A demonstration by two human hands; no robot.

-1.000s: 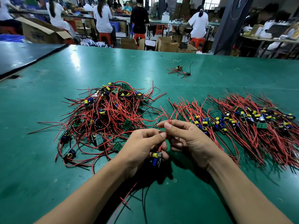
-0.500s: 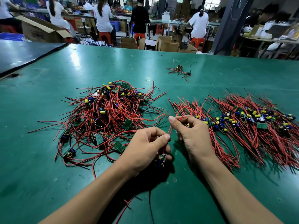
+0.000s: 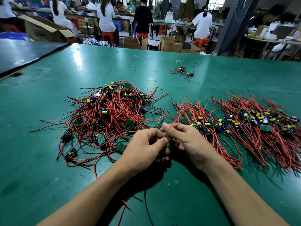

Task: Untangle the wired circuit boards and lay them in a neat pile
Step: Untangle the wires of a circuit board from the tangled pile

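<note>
Snagging looked the likeliest trouble. The right grip (image 3: 187, 141) pinched a red lead (image 3: 175, 122) between thumb and forefinger. That lead's far end was lost among the loose red wires between the tangled heap (image 3: 110, 115) on the left and the neat pile (image 3: 244, 128) on the right. A sharp pull, by my reading, could have dragged other boards out of either one, or strained the joint where the lead met its board. A second risk lay nearer: a red tail wire (image 3: 123, 207) and a black tail wire (image 3: 147, 207) trailed on the green counter (image 3: 48, 176) between the forearms, where a wrist could have pinned them as the board was lifted. The left grip (image 3: 145, 147) was curled around the small circuit board (image 3: 160, 159), of which only a yellow-and-dark sliver showed under the fingers. That board sat low in the left grip, on the near side of the right grip's pinch, and the two grips seemed to touch at the fingertips. It lay on the near side of the gap between heap and pile, apart from both, not yet carried right onto the pile.
</note>
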